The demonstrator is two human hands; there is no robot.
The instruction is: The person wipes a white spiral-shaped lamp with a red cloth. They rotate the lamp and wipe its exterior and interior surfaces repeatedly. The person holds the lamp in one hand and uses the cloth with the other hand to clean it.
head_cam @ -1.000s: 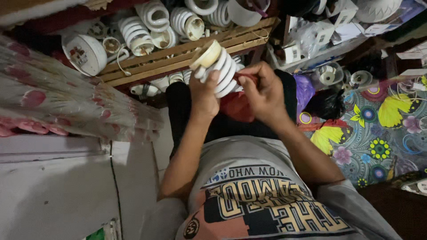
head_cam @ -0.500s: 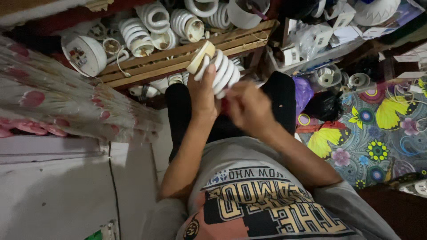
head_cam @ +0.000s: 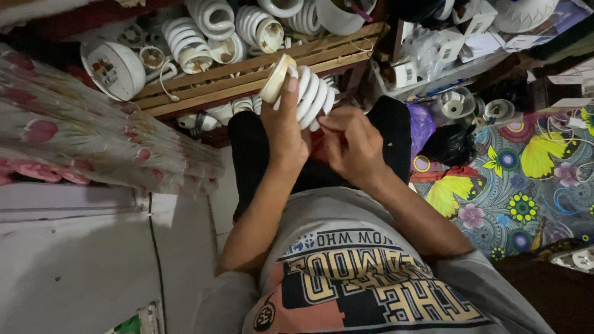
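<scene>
Head view looks straight down on a seated person in a grey printed t-shirt [head_cam: 359, 278] and dark trousers. Left hand [head_cam: 286, 127] is clamped around a white spiral lamp [head_cam: 303, 93], thumb and fingers wrapped on the body just below the cream round base [head_cam: 276, 77]. The lamp is held up over the lap, tilted, base end pointing up-left, coils to the right. It sits in front of the wooden crate [head_cam: 247, 71], not touching it as far as I can tell.

Right hand [head_cam: 352, 145] is just beside the lamp, fingertips [head_cam: 328, 124] pinched together at the lower end of the coils. Something red shows between the 2 hands, too hidden to identify. Cannot tell if the right fingers actually grip the coil or only touch it.

Wooden crate at top holds several more white spiral lamps [head_cam: 210, 18], lying at mixed angles, some with yellowed bases. A white round lamp housing [head_cam: 114, 68] lies at the crate's left end. Left side: floral pink fabric [head_cam: 74, 142] draped over a pale surface. Right side: colourful floral mat [head_cam: 513, 179] with butterflies and flowers, small white sockets [head_cam: 458, 102] near its top edge. White boxes and parts [head_cam: 445, 43] are piled at top right. A purple bag [head_cam: 421, 124] sits beside the right knee.
</scene>
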